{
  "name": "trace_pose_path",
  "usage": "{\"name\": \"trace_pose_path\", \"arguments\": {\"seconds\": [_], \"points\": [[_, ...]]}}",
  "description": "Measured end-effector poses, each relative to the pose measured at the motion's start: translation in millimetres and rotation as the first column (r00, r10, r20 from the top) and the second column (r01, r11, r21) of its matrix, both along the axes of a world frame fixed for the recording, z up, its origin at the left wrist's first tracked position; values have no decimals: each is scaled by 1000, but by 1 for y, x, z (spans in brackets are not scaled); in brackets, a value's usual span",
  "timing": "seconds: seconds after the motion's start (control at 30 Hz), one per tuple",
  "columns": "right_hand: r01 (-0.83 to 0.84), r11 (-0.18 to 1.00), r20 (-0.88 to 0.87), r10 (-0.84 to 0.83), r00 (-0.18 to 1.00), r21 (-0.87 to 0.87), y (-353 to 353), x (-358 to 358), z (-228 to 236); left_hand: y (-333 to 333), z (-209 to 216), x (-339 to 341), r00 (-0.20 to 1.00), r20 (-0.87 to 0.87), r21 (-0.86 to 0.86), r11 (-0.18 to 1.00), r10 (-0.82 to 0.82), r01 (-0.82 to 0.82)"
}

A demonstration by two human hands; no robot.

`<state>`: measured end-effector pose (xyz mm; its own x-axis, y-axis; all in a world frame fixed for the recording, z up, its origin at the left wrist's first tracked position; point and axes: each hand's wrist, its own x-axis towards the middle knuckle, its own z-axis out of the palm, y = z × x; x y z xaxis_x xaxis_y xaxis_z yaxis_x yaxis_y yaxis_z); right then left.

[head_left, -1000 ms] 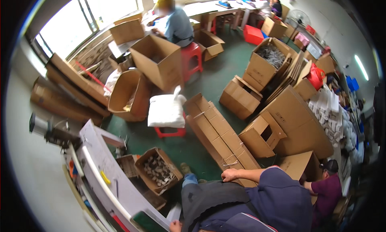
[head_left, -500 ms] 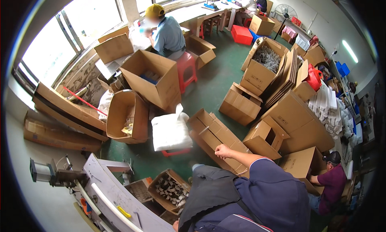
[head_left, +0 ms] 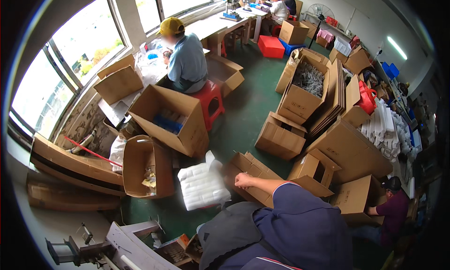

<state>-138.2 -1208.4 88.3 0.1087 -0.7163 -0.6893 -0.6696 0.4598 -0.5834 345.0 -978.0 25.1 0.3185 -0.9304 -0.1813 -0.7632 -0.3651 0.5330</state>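
My right hand (head_left: 243,180) reaches out to the left with its fingers curled closed; what is inside them, if anything, cannot be seen. It is over the near end of a long open cardboard box (head_left: 255,169). To its left, a white padded cushion (head_left: 203,184) rests on a low stool, whose red edge barely shows beneath. My dark apron (head_left: 229,232) covers the lower middle of the view. My left hand is out of sight.
A grey bench with a machine (head_left: 63,251) stands at the lower left. Open cartons (head_left: 180,125) surround the green floor (head_left: 239,125). One person (head_left: 187,61) sits on a red stool (head_left: 209,103); another person (head_left: 391,209) reaches into a carton at the right.
The whole view has shifted, and the bench sits lower in it. My right hand is still closed over the long box. My left hand, partly visible at the lower edge before, has gone out of view.
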Motion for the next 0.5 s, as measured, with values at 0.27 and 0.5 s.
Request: {"name": "trace_pose_path", "arguments": {"seconds": [0.27, 0.5], "points": [[219, 973, 181, -228, 957, 68, -19, -2, -44, 53, 81, 14, 938, 61, -46, 939, 342, -340], [148, 937, 38, -169, 985, 316, 25, 22, -61, -2, 117, 59, 753, -263, 117, 795, 603, -596]]}}
